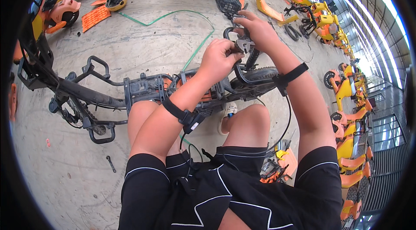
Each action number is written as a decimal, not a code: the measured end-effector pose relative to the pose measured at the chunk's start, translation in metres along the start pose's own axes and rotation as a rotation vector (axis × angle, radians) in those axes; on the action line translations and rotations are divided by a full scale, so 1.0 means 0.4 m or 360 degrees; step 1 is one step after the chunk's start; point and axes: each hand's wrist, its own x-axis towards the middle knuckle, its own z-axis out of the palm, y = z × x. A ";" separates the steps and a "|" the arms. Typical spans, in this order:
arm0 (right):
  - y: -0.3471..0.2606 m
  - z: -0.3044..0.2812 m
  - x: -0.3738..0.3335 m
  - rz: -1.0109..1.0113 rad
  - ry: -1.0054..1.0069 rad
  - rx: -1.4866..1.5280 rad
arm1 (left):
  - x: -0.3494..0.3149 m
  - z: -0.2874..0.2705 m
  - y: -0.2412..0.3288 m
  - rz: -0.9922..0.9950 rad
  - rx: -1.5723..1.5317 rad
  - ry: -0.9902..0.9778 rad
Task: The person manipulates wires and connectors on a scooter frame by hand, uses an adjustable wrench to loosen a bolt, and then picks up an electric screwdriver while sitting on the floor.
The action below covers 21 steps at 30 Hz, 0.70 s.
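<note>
A stripped black scooter frame (145,88) lies across the floor before me, its rear wheel (260,75) to the right. My left hand (219,58) is closed, thumb and fingers pinching beside the silver jaws of an adjustable wrench (245,46). Just beyond it, at the frame's rear end, my right hand (259,32) curls over a dark part next to a black looped bar (229,33). What its fingertips grip is hidden. Below the hands, a black shock absorber (252,59) slants toward the rear wheel.
An open-ended spanner (111,164) lies on the floor at left. Farther off are a green strap (199,48), an upturned yellow helmet (116,1), an orange panel (95,18), a black basket (229,3) and a tyre (292,32). Yellow scooters (346,147) line the right side.
</note>
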 end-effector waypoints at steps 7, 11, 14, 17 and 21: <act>0.055 0.000 0.020 0.0561 -0.0309 0.1371 | 0.001 0.012 -0.013 0.0092 -0.0006 0.0019; -0.007 -0.035 0.073 0.0933 -0.0440 0.1289 | 0.004 0.007 -0.020 0.0123 -0.0015 0.0005; -0.058 -0.024 0.111 0.0715 -0.0410 0.0656 | 0.005 0.008 -0.025 0.0140 -0.0021 -0.0038; -0.098 -0.013 0.151 0.0515 -0.0605 0.0247 | -0.003 0.019 -0.024 0.0094 -0.0144 -0.0006; -0.183 -0.023 0.183 0.0345 -0.0800 0.0191 | -0.002 0.016 -0.015 -0.0364 -0.0549 -0.0112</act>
